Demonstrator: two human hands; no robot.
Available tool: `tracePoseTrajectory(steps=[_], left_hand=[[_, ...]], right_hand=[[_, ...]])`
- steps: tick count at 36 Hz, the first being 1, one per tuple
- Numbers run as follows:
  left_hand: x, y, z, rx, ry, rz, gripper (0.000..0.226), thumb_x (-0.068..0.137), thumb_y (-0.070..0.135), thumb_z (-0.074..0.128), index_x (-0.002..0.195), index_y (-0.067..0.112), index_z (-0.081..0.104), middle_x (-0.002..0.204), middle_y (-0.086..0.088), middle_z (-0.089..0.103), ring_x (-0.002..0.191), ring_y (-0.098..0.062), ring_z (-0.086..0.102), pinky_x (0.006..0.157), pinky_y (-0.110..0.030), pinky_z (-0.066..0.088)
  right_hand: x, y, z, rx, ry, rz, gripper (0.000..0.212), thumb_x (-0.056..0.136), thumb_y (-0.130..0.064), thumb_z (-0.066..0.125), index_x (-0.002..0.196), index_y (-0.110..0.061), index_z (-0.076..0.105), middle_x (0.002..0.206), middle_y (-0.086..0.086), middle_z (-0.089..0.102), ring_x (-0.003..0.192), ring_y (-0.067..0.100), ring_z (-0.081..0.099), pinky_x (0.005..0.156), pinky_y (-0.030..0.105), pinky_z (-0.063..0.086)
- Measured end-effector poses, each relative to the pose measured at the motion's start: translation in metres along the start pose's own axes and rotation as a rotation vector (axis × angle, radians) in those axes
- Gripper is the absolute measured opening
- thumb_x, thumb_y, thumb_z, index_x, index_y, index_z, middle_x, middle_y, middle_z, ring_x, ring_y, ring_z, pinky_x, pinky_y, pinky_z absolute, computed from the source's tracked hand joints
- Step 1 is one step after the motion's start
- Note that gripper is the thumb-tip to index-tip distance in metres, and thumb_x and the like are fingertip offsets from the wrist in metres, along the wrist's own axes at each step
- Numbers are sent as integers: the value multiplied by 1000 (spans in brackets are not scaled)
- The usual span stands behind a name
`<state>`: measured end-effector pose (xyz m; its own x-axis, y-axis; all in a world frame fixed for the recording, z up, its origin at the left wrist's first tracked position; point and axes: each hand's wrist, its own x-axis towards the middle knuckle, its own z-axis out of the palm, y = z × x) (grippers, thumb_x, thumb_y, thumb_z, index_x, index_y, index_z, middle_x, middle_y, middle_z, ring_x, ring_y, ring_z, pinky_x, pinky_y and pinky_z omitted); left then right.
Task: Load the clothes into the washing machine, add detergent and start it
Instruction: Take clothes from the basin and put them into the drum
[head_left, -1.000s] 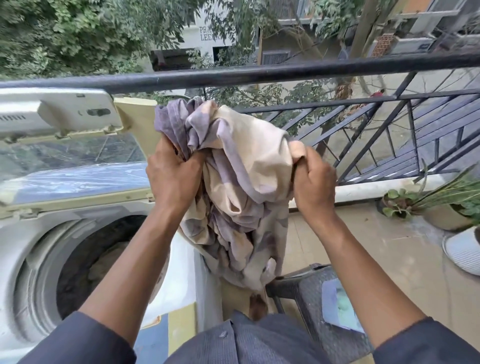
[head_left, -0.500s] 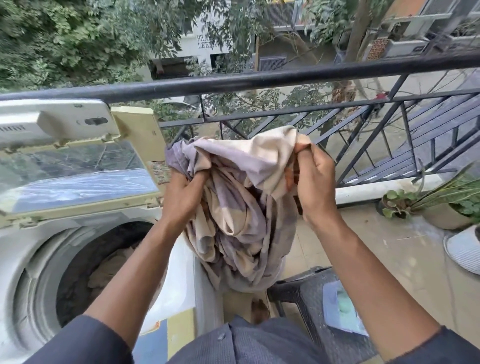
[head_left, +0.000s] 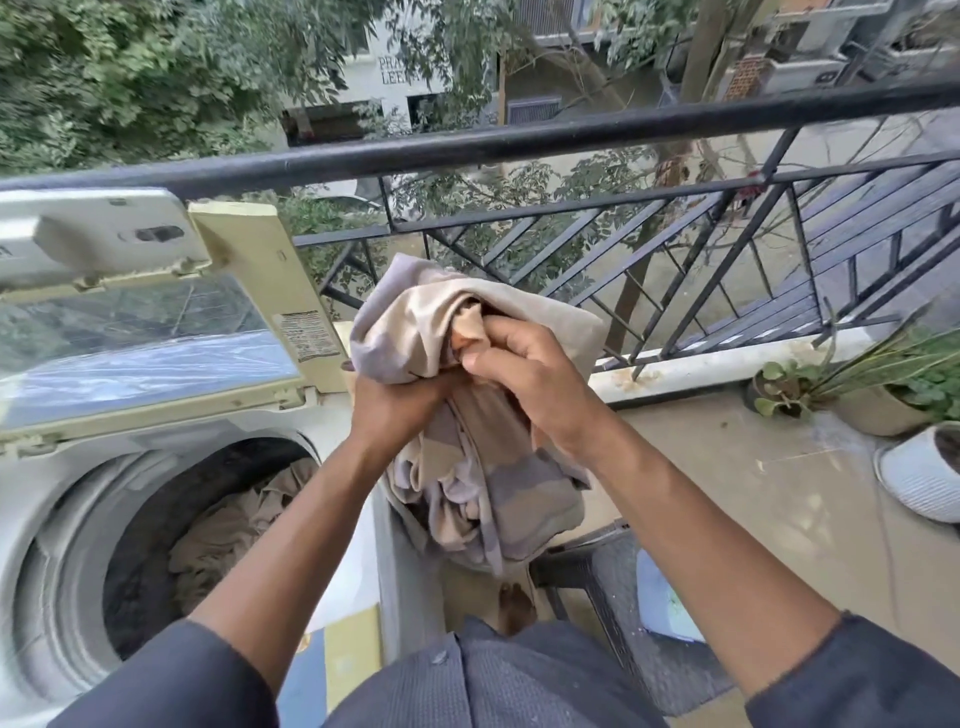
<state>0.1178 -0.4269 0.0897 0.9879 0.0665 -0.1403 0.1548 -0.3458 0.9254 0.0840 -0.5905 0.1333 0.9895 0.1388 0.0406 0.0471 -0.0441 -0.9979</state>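
A bunched beige and lilac patterned cloth (head_left: 483, 488) hangs in the air just right of the washing machine (head_left: 62, 467). My left hand (head_left: 400, 410) grips it from the left and my right hand (head_left: 530, 384) pinches its upper folds from the right; the two hands touch. The top-loading machine stands at the left with its lid (head_left: 135, 332) raised against the railing. Its drum (head_left: 156, 540) is open and a beige garment (head_left: 234, 525) lies inside.
A black metal railing (head_left: 519, 140) runs across the balcony behind the machine. A dark plastic stool (head_left: 623, 597) with a pale blue packet (head_left: 662, 603) on it stands below the cloth. Potted plants (head_left: 857, 384) and a white ribbed pot (head_left: 919, 473) sit at the right on the tiled floor.
Both hands have come down and together, gathering the cloth into a tighter bundle. The right hand has moved left until it meets the left hand.
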Motion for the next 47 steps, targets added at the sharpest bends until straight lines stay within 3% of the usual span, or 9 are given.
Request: tracePoseTrajectory(steps=[10, 16, 19, 23, 27, 35, 40, 44, 47], left_hand=[[-3, 14, -6, -67, 163, 68, 53, 77, 26, 94, 114, 40, 59, 105, 26, 64, 107, -8, 67, 87, -25, 53], [-11, 39, -19, -170, 153, 109, 47, 68, 34, 84, 110, 44, 64, 109, 23, 70, 98, 11, 66, 86, -18, 58], [-12, 47, -22, -232, 171, 97, 70, 62, 34, 83, 130, 22, 68, 121, 8, 74, 105, 1, 69, 88, -19, 59], [-11, 51, -26, -248, 214, 91, 96, 47, 45, 82, 137, 15, 66, 127, 2, 73, 107, -4, 68, 83, -14, 57], [-7, 44, -28, -216, 197, 69, 85, 65, 41, 97, 140, 20, 65, 125, 11, 71, 97, 19, 62, 73, -2, 51], [-4, 25, -34, -27, 201, 65, 89, 69, 42, 100, 146, 24, 59, 132, 16, 61, 102, 15, 58, 73, 8, 41], [-4, 18, -32, 75, 151, 71, 71, 72, 33, 99, 127, 34, 55, 121, 17, 59, 102, 4, 62, 71, 5, 41], [-8, 15, -23, 142, 196, 81, 61, 69, 46, 84, 125, 30, 65, 123, -4, 73, 117, -29, 71, 94, -41, 60], [-12, 20, -15, 181, 196, 55, 65, 72, 43, 81, 129, 14, 70, 125, -18, 75, 118, -38, 70, 94, -48, 57]], right_hand=[[-45, 114, -20, -524, 568, 117, 53, 74, 2, 70, 120, -21, 58, 121, 1, 55, 114, 21, 53, 97, 44, 49], [-53, 181, -32, -724, 196, 777, 122, 74, -19, 83, 162, -28, -1, 167, 4, 3, 149, 38, 22, 115, 51, 37], [-49, 193, -34, -556, 153, 902, 137, 57, -40, 95, 162, -27, 8, 165, 4, 16, 151, 32, 27, 116, 52, 38], [-37, 203, -32, -323, 376, 966, 94, 50, -56, 94, 125, -23, 48, 137, 7, 58, 129, 28, 57, 107, 43, 48], [-31, 208, -35, -365, 403, 863, 28, 94, -35, 68, 117, -18, 63, 123, 10, 71, 115, 32, 65, 91, 39, 51], [-26, 175, -69, -502, 644, 807, 31, 99, -18, 56, 123, -1, 65, 126, 30, 66, 116, 46, 64, 93, 47, 54], [-22, 124, -76, -427, 725, 570, 20, 79, -16, 52, 87, -8, 69, 89, 21, 72, 88, 42, 67, 72, 46, 53], [-16, 80, -69, -395, 723, 411, 9, 83, -27, 67, 84, -19, 72, 74, -1, 70, 71, 25, 64, 59, 35, 46], [-14, 53, -57, -324, 698, 312, 15, 80, -38, 76, 90, -26, 74, 77, -8, 75, 71, 16, 71, 59, 34, 54]])
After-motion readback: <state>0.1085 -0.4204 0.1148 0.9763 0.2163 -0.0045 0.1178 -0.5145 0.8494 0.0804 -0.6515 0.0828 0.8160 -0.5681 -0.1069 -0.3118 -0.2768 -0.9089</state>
